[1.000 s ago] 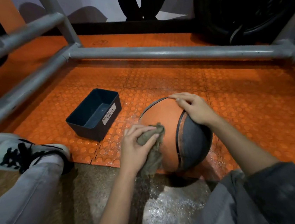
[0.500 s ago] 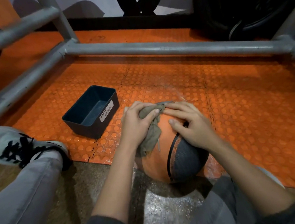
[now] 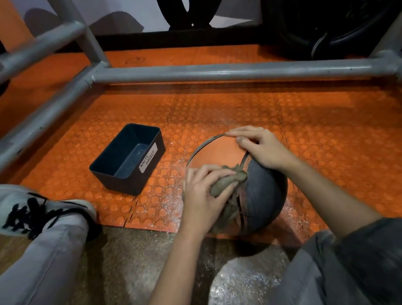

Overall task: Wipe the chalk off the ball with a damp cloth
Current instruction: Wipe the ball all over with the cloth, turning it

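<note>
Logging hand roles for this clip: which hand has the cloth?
The left hand: it grips the crumpled cloth against the ball. The right hand has no cloth and only rests on the ball's top.

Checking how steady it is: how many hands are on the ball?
2. The left hand holds the cloth against the ball's near left side; the right hand rests on top, at the far edge.

The ball (image 3: 262,195) sits on the floor mat (image 3: 344,148); the bin (image 3: 128,160) lies left of it; the frame bar (image 3: 223,72) runs beyond.
</note>
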`<move>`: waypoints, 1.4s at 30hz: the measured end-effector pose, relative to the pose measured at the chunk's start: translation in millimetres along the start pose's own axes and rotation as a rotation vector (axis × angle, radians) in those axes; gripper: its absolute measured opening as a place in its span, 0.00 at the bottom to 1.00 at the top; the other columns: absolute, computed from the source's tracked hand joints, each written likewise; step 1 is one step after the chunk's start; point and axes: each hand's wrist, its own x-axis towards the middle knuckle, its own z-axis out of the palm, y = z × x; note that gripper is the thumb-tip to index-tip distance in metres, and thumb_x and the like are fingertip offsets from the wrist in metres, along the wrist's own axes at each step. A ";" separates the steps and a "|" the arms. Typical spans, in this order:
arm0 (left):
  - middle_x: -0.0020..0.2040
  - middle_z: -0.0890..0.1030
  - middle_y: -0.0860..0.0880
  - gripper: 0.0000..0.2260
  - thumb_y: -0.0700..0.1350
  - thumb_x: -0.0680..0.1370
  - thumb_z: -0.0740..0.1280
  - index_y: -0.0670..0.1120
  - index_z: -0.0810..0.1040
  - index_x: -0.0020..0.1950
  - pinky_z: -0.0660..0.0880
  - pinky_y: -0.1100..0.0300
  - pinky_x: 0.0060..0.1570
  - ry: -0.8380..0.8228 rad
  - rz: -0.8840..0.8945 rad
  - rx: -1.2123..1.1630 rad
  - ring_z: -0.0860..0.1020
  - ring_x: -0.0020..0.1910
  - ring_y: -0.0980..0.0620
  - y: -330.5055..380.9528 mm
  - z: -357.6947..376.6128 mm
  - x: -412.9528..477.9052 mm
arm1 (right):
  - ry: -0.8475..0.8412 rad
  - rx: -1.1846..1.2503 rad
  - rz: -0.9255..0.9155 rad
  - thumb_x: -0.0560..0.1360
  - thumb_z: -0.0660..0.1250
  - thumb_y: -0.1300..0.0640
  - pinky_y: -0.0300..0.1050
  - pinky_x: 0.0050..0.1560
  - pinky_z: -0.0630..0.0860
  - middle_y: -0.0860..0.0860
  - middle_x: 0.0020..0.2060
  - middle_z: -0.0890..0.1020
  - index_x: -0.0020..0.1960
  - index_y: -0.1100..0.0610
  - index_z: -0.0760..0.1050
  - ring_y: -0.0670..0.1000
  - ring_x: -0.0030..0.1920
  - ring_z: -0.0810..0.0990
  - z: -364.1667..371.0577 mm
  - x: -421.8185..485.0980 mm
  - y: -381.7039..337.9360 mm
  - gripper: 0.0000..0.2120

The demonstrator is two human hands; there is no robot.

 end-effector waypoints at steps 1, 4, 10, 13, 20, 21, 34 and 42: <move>0.46 0.74 0.65 0.09 0.56 0.72 0.66 0.60 0.79 0.51 0.62 0.64 0.52 -0.003 -0.001 -0.016 0.68 0.48 0.56 0.2 -2.4 4.7 | 0.007 -0.017 -0.013 0.77 0.62 0.53 0.48 0.67 0.64 0.42 0.57 0.77 0.58 0.45 0.78 0.51 0.63 0.72 2.5 -3.4 -1.4 0.12; 0.45 0.74 0.64 0.07 0.55 0.72 0.69 0.58 0.79 0.49 0.62 0.66 0.53 0.005 -0.055 -0.057 0.70 0.48 0.55 -0.1 -9.9 24.6 | 0.057 -0.061 -0.098 0.74 0.59 0.46 0.43 0.64 0.64 0.39 0.56 0.77 0.58 0.44 0.78 0.49 0.61 0.73 11.0 -20.2 -11.0 0.16; 0.45 0.76 0.61 0.05 0.47 0.74 0.71 0.55 0.80 0.48 0.67 0.47 0.58 -0.008 -0.234 -0.073 0.72 0.51 0.51 -0.9 -15.2 40.9 | 0.115 -0.090 -0.090 0.72 0.57 0.42 0.44 0.62 0.65 0.33 0.55 0.74 0.58 0.46 0.79 0.45 0.62 0.70 18.5 -37.9 -17.4 0.20; 0.45 0.75 0.62 0.06 0.52 0.72 0.69 0.57 0.79 0.48 0.65 0.59 0.56 0.045 -0.155 -0.090 0.72 0.51 0.52 5.3 -6.0 21.2 | 0.065 -0.064 -0.041 0.72 0.58 0.44 0.44 0.63 0.64 0.36 0.55 0.75 0.56 0.37 0.75 0.46 0.61 0.70 11.3 -24.9 -13.6 0.14; 0.49 0.74 0.59 0.09 0.53 0.72 0.67 0.57 0.77 0.52 0.66 0.54 0.54 0.065 0.030 0.014 0.70 0.48 0.56 -0.1 8.0 -7.4 | 0.003 0.012 0.044 0.78 0.62 0.57 0.48 0.66 0.65 0.45 0.54 0.78 0.55 0.42 0.77 0.53 0.62 0.74 -3.0 8.9 0.7 0.11; 0.48 0.75 0.59 0.08 0.53 0.72 0.67 0.57 0.78 0.50 0.65 0.57 0.54 0.073 0.024 0.002 0.71 0.47 0.56 -0.4 6.0 -2.9 | 0.011 -0.014 0.033 0.78 0.62 0.56 0.45 0.65 0.64 0.43 0.54 0.77 0.56 0.42 0.77 0.53 0.61 0.73 -0.4 4.3 -1.1 0.11; 0.45 0.75 0.59 0.05 0.44 0.73 0.71 0.54 0.81 0.47 0.70 0.47 0.59 0.125 -0.347 -0.132 0.74 0.54 0.48 7.8 -9.8 24.6 | 0.205 -0.164 0.042 0.76 0.63 0.49 0.46 0.62 0.67 0.37 0.54 0.76 0.58 0.42 0.79 0.46 0.60 0.68 30.4 -33.2 -34.0 0.13; 0.48 0.78 0.56 0.05 0.49 0.72 0.71 0.56 0.79 0.46 0.69 0.52 0.60 0.273 -0.486 -0.263 0.75 0.55 0.49 -0.3 -5.4 20.3 | 0.320 -0.108 0.078 0.78 0.61 0.52 0.24 0.57 0.55 0.41 0.57 0.76 0.59 0.46 0.79 0.46 0.60 0.66 25.2 -54.0 -27.4 0.12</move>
